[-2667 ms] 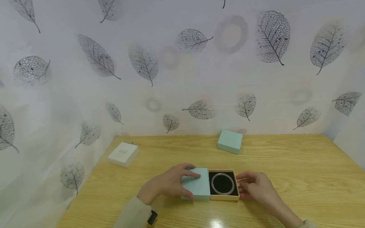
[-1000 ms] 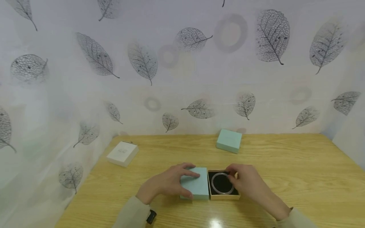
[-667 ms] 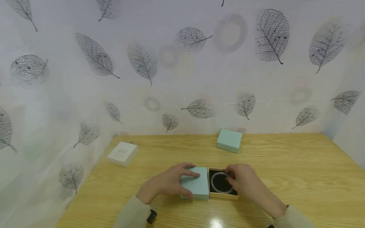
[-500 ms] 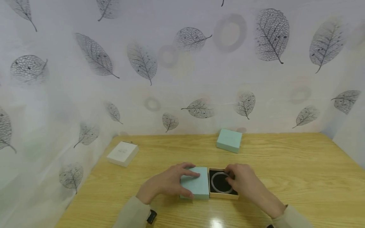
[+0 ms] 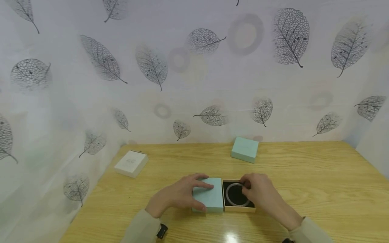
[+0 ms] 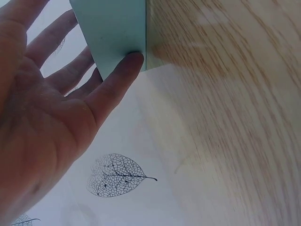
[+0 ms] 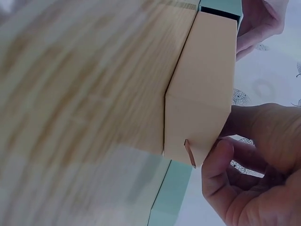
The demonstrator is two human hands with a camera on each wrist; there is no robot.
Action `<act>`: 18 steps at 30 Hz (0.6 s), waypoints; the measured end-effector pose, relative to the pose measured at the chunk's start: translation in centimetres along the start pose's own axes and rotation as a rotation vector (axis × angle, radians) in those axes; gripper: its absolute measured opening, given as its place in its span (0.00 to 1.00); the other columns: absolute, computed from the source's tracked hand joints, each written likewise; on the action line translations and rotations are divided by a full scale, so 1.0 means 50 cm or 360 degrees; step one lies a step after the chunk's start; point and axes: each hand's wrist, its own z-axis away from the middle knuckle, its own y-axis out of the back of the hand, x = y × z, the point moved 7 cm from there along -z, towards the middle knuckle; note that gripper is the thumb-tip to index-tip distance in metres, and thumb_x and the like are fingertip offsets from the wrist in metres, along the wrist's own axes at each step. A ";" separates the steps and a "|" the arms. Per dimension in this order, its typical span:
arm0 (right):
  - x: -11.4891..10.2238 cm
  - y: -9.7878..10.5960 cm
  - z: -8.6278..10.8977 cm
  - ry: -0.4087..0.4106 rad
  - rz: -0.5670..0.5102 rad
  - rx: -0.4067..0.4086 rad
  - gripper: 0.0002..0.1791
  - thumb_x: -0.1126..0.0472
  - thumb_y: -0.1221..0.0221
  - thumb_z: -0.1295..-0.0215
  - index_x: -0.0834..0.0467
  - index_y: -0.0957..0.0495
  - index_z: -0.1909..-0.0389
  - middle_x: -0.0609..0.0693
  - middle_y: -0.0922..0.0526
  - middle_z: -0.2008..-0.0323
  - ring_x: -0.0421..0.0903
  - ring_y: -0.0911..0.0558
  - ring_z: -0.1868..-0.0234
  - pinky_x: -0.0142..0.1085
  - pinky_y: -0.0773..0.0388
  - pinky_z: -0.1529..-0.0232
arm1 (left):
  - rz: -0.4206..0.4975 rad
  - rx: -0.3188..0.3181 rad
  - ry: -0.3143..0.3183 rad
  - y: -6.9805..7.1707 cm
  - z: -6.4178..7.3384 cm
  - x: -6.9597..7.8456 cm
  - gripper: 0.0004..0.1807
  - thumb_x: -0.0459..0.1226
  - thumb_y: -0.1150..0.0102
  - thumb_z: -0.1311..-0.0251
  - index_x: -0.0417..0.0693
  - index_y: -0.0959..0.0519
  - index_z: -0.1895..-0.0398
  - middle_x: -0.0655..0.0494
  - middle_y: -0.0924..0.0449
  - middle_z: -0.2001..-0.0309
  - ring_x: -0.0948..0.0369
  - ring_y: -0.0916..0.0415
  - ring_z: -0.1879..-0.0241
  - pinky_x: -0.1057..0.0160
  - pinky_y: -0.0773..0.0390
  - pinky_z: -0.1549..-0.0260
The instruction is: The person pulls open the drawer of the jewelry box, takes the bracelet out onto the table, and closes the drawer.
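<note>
Tray (image 5: 239,209) and case (image 5: 214,199) lie side by side on the table (image 5: 310,175), facing edges touching or nearly so; the right wrist view shows a dark slot at the join. The ring (image 5: 227,195) lies in the tray on a black pad (image 5: 237,195), with pad showing between it and the near wall. The right hand (image 5: 262,190) reaches over the tray's right wall, thumb and forefinger pinching the ring at its far right part. The left hand (image 5: 182,194) is clamped on the case, thumb at the near edge, fingers over the top and far edge. Behind both hands, wood runs back to a mint box (image 5: 244,149) by the far edge and a white box (image 5: 131,164) toward the left edge, both well apart from the work. To the right, grain continues to the table's side.

Case: flat, square, matt pale blue. Tray: smooth peach, thin-walled, with a short brown tab (image 7: 189,153) sticking out of its outer wall. Ring: greyish round band. The table's yellow grain shines in front; behind hangs a pale backdrop (image 5: 194,81) printed with veined leaves.
</note>
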 end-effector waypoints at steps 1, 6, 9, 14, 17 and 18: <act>-0.001 0.001 0.000 0.0003 0.0002 0.0008 0.08 0.71 0.31 0.46 0.61 0.13 0.64 0.47 0.15 0.74 0.37 0.22 0.73 0.29 0.25 0.75 | -0.0002 0.0001 -0.0002 0.000 0.000 0.000 0.36 0.53 0.23 0.49 0.66 0.22 0.34 0.59 0.38 0.22 0.47 0.41 0.24 0.39 0.37 0.27; -0.006 0.011 0.003 0.0028 0.0007 0.0043 0.08 0.70 0.32 0.46 0.61 0.12 0.64 0.46 0.16 0.73 0.37 0.23 0.72 0.29 0.26 0.75 | -0.0002 0.0001 -0.0003 0.000 -0.001 0.000 0.35 0.53 0.23 0.48 0.66 0.22 0.34 0.59 0.38 0.22 0.48 0.40 0.24 0.39 0.37 0.27; -0.009 0.019 0.007 0.0029 0.0008 0.0053 0.08 0.70 0.33 0.46 0.60 0.12 0.64 0.46 0.18 0.73 0.38 0.24 0.72 0.28 0.25 0.74 | 0.0004 0.0002 0.0002 0.000 0.000 0.002 0.35 0.53 0.23 0.48 0.67 0.22 0.34 0.59 0.38 0.22 0.47 0.40 0.23 0.39 0.37 0.27; -0.012 0.031 0.014 0.0017 -0.0071 0.0032 0.07 0.70 0.34 0.44 0.59 0.13 0.64 0.48 0.17 0.69 0.38 0.22 0.70 0.28 0.24 0.72 | 0.0019 0.0004 0.0006 0.001 0.002 0.003 0.35 0.52 0.23 0.48 0.66 0.21 0.34 0.59 0.37 0.23 0.47 0.41 0.23 0.39 0.37 0.27; -0.011 0.033 0.015 0.0000 -0.0136 0.0007 0.07 0.69 0.34 0.43 0.58 0.13 0.63 0.48 0.15 0.67 0.38 0.20 0.69 0.28 0.23 0.72 | 0.0019 0.0006 0.0006 0.001 0.002 0.004 0.35 0.52 0.23 0.48 0.66 0.21 0.34 0.59 0.37 0.23 0.47 0.40 0.24 0.39 0.36 0.27; -0.010 0.034 0.015 -0.0010 -0.0152 -0.0001 0.07 0.68 0.35 0.42 0.58 0.14 0.63 0.47 0.14 0.67 0.38 0.20 0.69 0.28 0.22 0.72 | 0.0018 0.0006 0.0008 0.001 0.002 0.004 0.35 0.52 0.23 0.48 0.66 0.21 0.34 0.59 0.37 0.23 0.47 0.40 0.24 0.39 0.36 0.27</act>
